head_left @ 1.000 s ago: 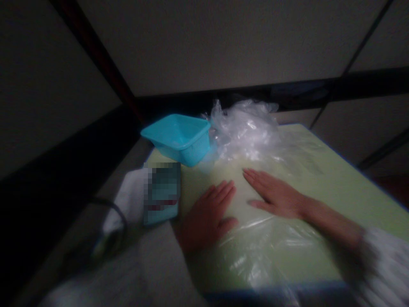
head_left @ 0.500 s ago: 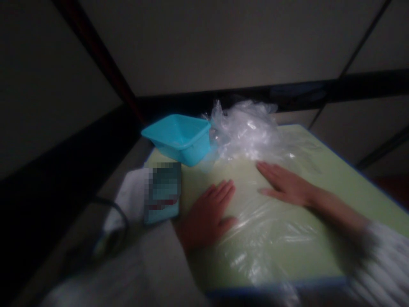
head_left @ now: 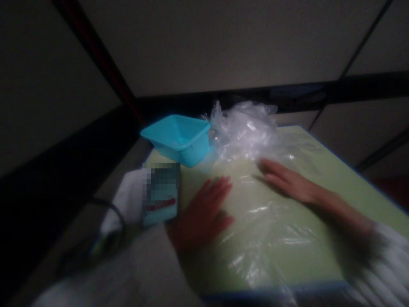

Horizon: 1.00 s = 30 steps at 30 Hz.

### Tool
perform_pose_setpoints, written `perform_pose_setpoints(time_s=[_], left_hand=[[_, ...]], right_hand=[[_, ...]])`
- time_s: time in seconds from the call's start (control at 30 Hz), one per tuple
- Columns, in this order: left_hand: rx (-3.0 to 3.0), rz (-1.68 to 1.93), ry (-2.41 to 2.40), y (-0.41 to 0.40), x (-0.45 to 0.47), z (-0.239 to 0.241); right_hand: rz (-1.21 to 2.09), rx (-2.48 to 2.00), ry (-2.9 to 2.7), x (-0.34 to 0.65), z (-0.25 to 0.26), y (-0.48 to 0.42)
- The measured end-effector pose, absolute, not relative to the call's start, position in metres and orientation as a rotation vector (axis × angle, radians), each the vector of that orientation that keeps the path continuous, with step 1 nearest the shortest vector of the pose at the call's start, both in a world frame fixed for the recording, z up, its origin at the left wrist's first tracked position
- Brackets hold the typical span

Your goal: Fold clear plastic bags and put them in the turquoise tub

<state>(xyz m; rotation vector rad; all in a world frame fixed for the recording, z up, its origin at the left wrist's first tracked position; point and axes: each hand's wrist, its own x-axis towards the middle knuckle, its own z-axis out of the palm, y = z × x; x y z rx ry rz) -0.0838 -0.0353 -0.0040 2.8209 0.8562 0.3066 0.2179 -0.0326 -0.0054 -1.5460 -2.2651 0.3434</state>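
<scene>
Right hand [head_left: 290,182] has moved outward from the left hand [head_left: 203,215], both outstretched, pinching nothing, apparently smoothing the plastic sheet [head_left: 266,236], likely needing light pressure next

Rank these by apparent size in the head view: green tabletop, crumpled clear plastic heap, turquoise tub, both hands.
1. Green tabletop
2. Crumpled clear plastic heap
3. Turquoise tub and left hand: too alike to rank
4. Right hand
</scene>
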Motion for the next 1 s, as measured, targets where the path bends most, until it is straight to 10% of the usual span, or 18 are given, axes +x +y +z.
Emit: perform_pose_setpoints(time_s=[1.0], left_hand=[[2.721, 0.242, 0.793, -0.038, -0.071, -0.01]], right_hand=[[0.051, -1.312, -2.538, 0.196, -0.021, -0.044]])
